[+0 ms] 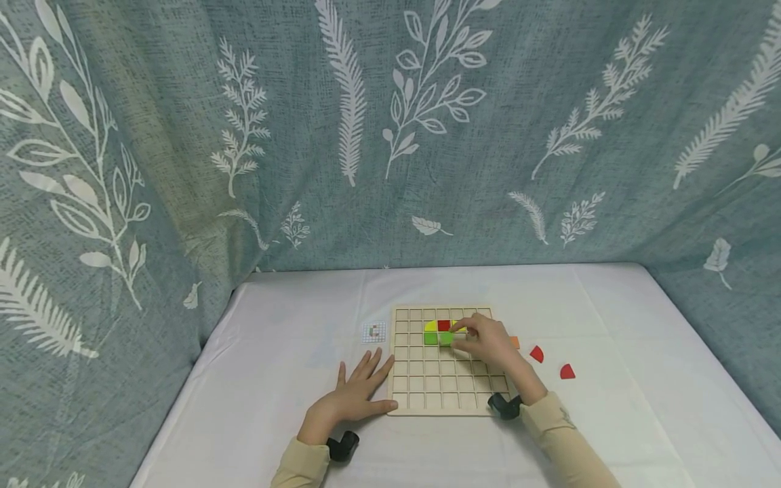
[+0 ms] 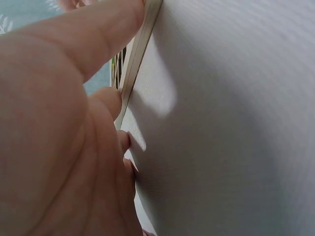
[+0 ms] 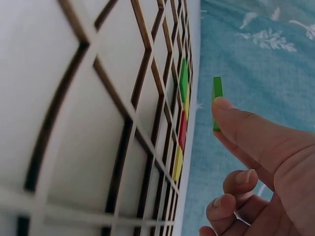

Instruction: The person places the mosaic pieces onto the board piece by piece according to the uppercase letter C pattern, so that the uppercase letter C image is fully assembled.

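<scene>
Between the thumb and a finger of my right hand [image 1: 485,342] I pinch a small green square tile [image 3: 217,91], held over the wooden grid board [image 1: 433,383]. Another green tile [image 1: 430,338] sits in a board cell just left of it. Behind these, a yellow rounded tile [image 1: 430,326], a red tile [image 1: 443,325] and a second yellow tile [image 3: 178,164] lie in a row. My left hand [image 1: 352,398] is spread on the table, fingers straight, with its thumb and index fingertip at the board's left edge [image 2: 135,61].
A small printed card [image 1: 374,332] with a grid pattern lies left of the board. Two red quarter-round tiles [image 1: 537,354] lie on the white cloth to the right. An orange tile [image 1: 515,342] shows partly behind my right hand. A patterned curtain [image 1: 390,135] hangs behind the table.
</scene>
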A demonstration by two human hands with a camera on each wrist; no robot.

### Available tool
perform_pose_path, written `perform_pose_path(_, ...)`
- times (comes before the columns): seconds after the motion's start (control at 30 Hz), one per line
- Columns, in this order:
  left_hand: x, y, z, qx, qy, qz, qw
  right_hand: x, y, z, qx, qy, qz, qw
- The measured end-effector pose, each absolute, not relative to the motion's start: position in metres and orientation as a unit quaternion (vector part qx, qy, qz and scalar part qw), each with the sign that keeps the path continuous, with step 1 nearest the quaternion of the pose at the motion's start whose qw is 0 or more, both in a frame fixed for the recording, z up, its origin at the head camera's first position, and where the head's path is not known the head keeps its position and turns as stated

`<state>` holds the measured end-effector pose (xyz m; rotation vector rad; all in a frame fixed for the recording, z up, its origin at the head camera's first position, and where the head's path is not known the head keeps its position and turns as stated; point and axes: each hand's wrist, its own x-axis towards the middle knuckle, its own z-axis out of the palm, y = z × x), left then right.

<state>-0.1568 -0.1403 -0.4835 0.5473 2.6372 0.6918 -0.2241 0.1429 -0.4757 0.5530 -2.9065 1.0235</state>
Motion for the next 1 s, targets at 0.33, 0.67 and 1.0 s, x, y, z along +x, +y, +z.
perform_pose_path(0.33,-0.157,-0.140,-0.481,0.194,0.931,0.249,0.181,-0.225,0.128,-0.479,0.180,-0.930,0.319,0.003)
perform_pose_path(0.67,-0.156,-0.140,-0.479,0.193,0.932,0.247,0.182,-0.219,0.117,-0.478,0.177,-0.939,0.296,-0.008)
perform_pose_path(1.0,-0.157,-0.140,-0.480,0.195,0.932,0.246,0.184,-0.220,0.112,-0.482,0.186,-0.946,0.265,-0.001)
